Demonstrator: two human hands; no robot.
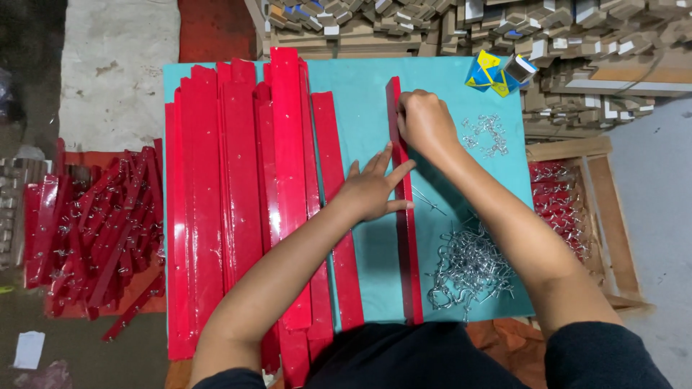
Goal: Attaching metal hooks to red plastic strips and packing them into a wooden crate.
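Note:
A long red bar lies lengthwise on the teal table, apart from the other bars. My left hand rests flat with its fingers spread, pressing the bar near its middle. My right hand is curled on the bar's upper part, fingers closed at its edge; whether it pinches a small hook there is hidden. A heap of silver metal hooks lies right of the bar, under my right forearm.
Many red bars are stacked on the table's left half. A smaller scatter of hooks and a blue-yellow packet sit at the far right. A wooden crate holds red parts at right; finished red bars lie on the floor at left.

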